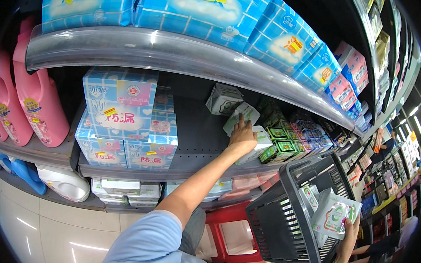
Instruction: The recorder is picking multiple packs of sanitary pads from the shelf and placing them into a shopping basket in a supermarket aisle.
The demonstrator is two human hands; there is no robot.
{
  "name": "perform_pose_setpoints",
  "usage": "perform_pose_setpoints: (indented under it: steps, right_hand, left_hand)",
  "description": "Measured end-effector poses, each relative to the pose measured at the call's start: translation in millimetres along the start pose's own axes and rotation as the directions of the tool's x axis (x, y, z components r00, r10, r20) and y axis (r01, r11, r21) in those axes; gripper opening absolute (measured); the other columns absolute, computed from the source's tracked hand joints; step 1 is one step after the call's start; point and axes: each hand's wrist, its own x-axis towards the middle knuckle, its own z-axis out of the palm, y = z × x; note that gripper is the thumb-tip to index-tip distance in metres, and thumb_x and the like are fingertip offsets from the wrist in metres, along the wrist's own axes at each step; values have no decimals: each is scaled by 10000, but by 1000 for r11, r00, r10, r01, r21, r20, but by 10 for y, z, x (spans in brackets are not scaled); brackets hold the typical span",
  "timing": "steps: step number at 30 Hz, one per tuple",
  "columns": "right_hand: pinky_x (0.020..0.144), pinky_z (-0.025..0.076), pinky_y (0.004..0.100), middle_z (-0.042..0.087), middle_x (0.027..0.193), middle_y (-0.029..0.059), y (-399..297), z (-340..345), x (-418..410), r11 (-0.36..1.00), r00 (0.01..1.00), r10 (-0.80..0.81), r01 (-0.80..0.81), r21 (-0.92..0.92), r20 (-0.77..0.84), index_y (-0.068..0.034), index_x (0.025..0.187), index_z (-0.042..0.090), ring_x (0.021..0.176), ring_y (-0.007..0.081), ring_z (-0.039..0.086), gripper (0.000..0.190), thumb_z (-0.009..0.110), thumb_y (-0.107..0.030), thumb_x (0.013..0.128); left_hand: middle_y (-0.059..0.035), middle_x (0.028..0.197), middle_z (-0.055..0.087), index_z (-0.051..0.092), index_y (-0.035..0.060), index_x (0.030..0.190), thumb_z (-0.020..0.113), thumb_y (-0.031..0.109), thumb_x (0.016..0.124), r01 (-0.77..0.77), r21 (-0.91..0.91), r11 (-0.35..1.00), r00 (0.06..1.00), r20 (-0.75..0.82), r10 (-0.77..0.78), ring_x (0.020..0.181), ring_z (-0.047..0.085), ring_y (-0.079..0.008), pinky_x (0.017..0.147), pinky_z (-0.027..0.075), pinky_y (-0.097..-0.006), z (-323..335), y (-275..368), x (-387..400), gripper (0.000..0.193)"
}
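My left hand [243,136] reaches onto the middle shelf, its fingers spread on a white and green package [243,115]. Beside it another white and green package [256,145] lies nearer the shelf's front edge, partly under the hand, and a third package [224,100] stands farther back. At the right, my right hand [350,230] holds a white and green package [336,216] by its lower corner, over the opening of a dark grey plastic shopping basket [268,225]. More such packages [309,195] are inside the basket, partly hidden.
Blue packages [203,15] fill the upper shelf, whose clear edge strip [157,48] overhangs my left hand. Blue boxes [119,108] are stacked left of it, pink detergent bottles [40,99] farther left. Small green boxes [280,150] stand at right. A red plastic stool [235,234] is below.
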Motion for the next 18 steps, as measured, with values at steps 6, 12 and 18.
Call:
perform_pose_setpoints:
  steps: [6,12,18]
  right_hand:
    - [910,356,283,469,1172,171,-32,-9,-42,1000,1000,-8,8,-18,11,51,1311,289,1042,214,482,604,515,-176,798]
    - [959,303,277,438,1221,183,-27,26,2,993,1000,-14,14,-120,0,68,1313,290,1093,219,448,658,524,-224,773]
    - [956,316,288,433,1222,209,-58,36,6,995,995,42,-50,-88,-90,71,1318,286,1105,237,449,693,529,-204,730]
  left_hand:
    - [-224,1430,144,405,35,1290,468,283,840,11,11,1000,1000,24,-12,1255,294,-389,1015,309,-410,1,37,5,518]
    - [-184,1377,290,564,98,1141,526,302,806,-53,150,987,990,-120,71,1200,348,-375,954,335,-476,-45,-105,232,393]
    - [-142,1230,492,596,155,1124,583,473,735,-165,512,843,986,117,122,1149,406,-371,991,288,-458,-229,-33,726,502]
